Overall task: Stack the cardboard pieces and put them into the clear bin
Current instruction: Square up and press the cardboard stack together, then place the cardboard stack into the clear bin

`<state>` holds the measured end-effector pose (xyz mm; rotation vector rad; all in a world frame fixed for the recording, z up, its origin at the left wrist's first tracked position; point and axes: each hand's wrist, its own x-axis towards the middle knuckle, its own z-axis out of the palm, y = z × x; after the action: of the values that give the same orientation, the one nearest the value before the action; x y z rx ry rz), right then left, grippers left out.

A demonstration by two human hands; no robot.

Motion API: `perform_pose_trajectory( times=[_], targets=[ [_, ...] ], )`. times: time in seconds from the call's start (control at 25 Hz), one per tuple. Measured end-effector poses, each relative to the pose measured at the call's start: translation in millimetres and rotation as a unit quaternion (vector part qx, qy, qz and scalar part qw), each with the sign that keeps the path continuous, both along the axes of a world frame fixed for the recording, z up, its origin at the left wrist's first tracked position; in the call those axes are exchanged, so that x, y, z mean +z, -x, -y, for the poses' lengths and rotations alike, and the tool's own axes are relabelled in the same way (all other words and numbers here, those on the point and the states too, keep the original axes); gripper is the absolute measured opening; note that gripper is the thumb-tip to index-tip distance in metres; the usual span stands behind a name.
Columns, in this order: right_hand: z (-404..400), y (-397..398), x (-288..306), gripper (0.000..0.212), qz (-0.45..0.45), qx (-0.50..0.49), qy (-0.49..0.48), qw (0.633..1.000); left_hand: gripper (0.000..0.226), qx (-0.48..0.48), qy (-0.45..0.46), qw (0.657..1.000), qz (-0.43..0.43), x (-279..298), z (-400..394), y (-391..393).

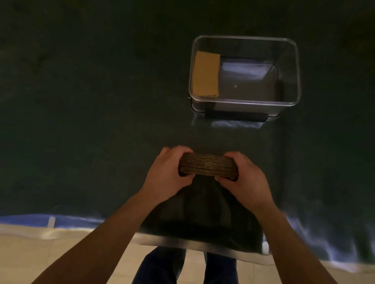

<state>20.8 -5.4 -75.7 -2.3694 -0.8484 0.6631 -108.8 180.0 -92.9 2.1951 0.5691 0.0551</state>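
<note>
A dark green cloth [93,110] covers the work surface, its near edge ending over a pale tiled floor [33,262]; the lighting is dim. Near that edge we hold a stack of cardboard pieces [209,165] edge-on to the camera, so that we see its layered corrugated side. Our left hand [167,172] clasps the left end of the stack and our right hand [242,179] the right end, the fingers of each curled closed around it with thumbs toward us. Whether the stack rests on the cloth or is raised just above it, we cannot tell. Farther away and slightly right stands the clear bin [299,79], upright and open at the top, with a dark handle [236,115] along its near side. Inside, against the left wall, one tan cardboard piece [206,73] is already placed. Stack and bin are well apart. Below the hands, our legs in dark trousers [157,274] show.
</note>
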Motion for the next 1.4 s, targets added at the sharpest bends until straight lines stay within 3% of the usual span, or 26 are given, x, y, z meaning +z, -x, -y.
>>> perform_pose_trajectory(
  times=[0.32,0.6,0.76,0.96,1.12,1.4],
  targets=[
    [-1.0,4.1,-1.3,0.059,0.023,0.007,0.014,1.000,0.058,-0.024,0.083,0.996,0.007,1.0,-12.5,-0.4],
    [-5.6,0.5,0.0,0.058,0.062,0.005,0.000,0.998,0.057,-0.008,0.075,0.997,0.019,4.0,-12.3,-3.8],
    [-7.4,6.2,-3.0,0.057,0.041,0.024,0.037,0.998,0.051,-0.016,0.043,0.999,-0.030,1.8,-8.4,-4.6],
    [-2.9,5.2,-6.0,0.055,0.089,0.014,0.006,0.996,0.055,-0.009,0.051,0.999,-0.003,0.6,-10.3,-3.0],
    [-6.7,5.9,-14.6,0.053,0.061,0.031,0.027,0.997,0.054,0.019,0.051,0.997,-0.053,-6.6,-1.9,-6.9],
    [-8.2,5.0,-11.9,0.059,0.044,0.033,0.028,0.998,0.052,0.022,0.057,0.996,-0.062,-11.3,-4.5,-9.2]
  ],
)
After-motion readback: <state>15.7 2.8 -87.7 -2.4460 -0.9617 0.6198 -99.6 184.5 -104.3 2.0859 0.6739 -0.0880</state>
